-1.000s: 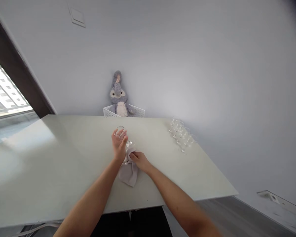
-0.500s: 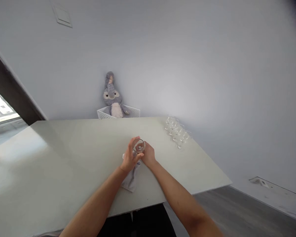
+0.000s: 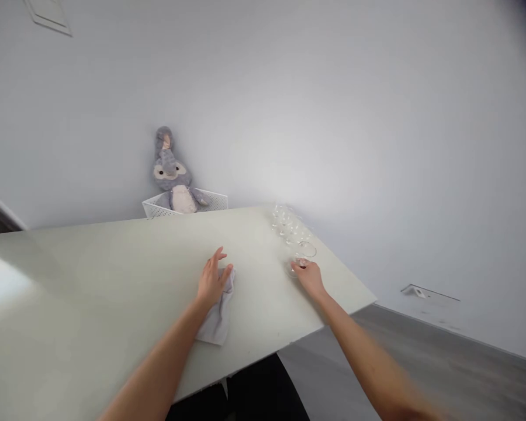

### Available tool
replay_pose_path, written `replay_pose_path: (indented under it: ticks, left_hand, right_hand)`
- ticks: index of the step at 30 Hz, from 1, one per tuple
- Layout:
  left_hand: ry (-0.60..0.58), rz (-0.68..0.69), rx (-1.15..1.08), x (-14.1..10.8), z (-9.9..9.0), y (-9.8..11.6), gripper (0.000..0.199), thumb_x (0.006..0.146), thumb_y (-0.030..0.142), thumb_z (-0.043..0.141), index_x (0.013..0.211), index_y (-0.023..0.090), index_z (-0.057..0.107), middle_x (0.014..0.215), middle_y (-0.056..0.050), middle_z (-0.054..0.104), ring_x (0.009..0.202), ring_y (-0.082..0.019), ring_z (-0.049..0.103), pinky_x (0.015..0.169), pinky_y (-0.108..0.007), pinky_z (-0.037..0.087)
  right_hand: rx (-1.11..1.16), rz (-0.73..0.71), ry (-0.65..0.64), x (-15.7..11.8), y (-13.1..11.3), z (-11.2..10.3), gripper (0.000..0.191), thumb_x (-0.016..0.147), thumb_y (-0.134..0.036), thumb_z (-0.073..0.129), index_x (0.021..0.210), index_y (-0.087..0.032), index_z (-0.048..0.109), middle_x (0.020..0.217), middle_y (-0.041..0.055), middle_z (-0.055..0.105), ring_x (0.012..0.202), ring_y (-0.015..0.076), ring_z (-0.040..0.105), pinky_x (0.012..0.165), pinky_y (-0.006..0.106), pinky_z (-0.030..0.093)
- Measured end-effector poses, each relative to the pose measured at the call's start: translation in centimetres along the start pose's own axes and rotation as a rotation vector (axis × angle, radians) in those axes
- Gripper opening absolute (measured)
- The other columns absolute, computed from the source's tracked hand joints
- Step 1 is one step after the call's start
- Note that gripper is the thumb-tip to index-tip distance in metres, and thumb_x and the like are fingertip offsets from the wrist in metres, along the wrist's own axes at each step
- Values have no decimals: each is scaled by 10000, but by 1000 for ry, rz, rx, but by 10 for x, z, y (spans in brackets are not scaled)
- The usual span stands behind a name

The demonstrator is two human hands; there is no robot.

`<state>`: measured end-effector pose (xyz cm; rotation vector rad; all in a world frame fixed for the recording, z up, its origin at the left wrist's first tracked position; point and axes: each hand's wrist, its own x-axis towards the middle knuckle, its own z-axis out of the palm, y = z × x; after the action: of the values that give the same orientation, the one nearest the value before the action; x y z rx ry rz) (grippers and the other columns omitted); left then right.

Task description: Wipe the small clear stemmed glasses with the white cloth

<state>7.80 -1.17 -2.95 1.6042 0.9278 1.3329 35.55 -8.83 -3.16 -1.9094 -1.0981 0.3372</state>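
My right hand (image 3: pixel 309 276) is closed on the stem of a clear stemmed glass (image 3: pixel 305 250), close over the right part of the table. The glass's foot shows near the tabletop; whether it touches cannot be made out. Behind it stand several more clear stemmed glasses (image 3: pixel 286 222) in a cluster near the table's back right edge. A crumpled light grey cloth (image 3: pixel 217 325) lies on the table to the left. My left hand (image 3: pixel 210 282) hovers over or rests on that cloth, fingers apart, and partly covers it.
The pale table (image 3: pixel 114 292) has its right corner beyond my right arm. Past the back edge, a grey plush toy (image 3: pixel 170 174) sits in a white perforated basket (image 3: pixel 219 202) against the wall. Grey flooring (image 3: pixel 403 356) lies to the right.
My right hand has carried the glass from the middle to the right, beside the other glasses. My left hand has let go of the glass and opened. The view has turned right.
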Motion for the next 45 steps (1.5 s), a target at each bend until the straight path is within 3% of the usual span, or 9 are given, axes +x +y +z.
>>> replay_pose_path:
  ticks: [10,15,18,23,28,34,38,42,45]
  left_hand:
    - [-17,32,92,0,-1,-4,458,683,335,616,1127,287,516,987,-59,583,943,-226,491,893,-427,335]
    - [-38,64,358,1,-1,-2,429,769,381,487,1179,262,441,1055,-57,571,970,-217,501,854,-411,376]
    - [12,157,494,8,-8,20,360,801,367,430,1125,216,467,1016,-51,573,966,-181,506,852,-348,383]
    - [15,102,831,-2,-28,83,262,806,402,397,758,194,550,737,-9,540,638,-124,491,606,-256,381]
    - [-324,-16,1113,-57,-23,93,268,773,456,446,826,213,546,790,-22,564,716,-156,509,618,-272,351]
    - [-391,-32,1218,-96,-13,62,169,722,275,532,878,222,572,964,-62,571,959,-234,480,765,-332,354]
    - [-311,-76,1054,-96,-30,62,194,705,135,446,815,230,574,800,-25,600,795,-180,531,694,-284,360]
    - [0,-237,726,-83,-56,76,174,731,179,388,842,216,517,610,28,516,561,-120,478,521,-216,322]
    - [25,-229,459,-73,-63,90,231,757,284,413,978,225,450,652,45,506,524,-98,450,474,-192,322]
  right_hand:
    - [-45,46,49,23,32,-21,287,658,-406,471,551,-154,557,540,37,576,509,151,486,503,250,330]
    - [-70,39,-4,21,33,-31,320,647,-393,482,793,-138,610,583,29,585,552,163,517,525,247,345]
    - [-151,33,-45,10,43,-47,426,651,-408,494,981,-143,545,596,5,575,551,162,518,519,243,339]
    - [-262,-16,-95,-18,45,-60,215,714,-368,444,767,-189,552,628,11,580,571,157,519,539,250,344]
    - [-228,-388,-298,-45,-15,-18,186,762,-259,420,808,-200,591,738,23,614,656,154,537,622,260,391]
    - [-443,-977,-399,-57,-93,63,430,778,-90,395,1165,-243,502,1276,63,447,1160,237,349,893,370,304]
    - [-410,-836,-534,-49,-106,80,262,774,-157,425,952,-206,610,1093,77,580,1029,229,468,830,353,342]
    - [55,-510,-699,-45,-107,50,186,770,-250,422,840,-197,585,765,13,618,670,141,542,608,246,396]
    - [325,-306,-773,-45,-110,21,177,736,-315,472,820,-186,560,683,-16,578,521,103,485,493,211,362]
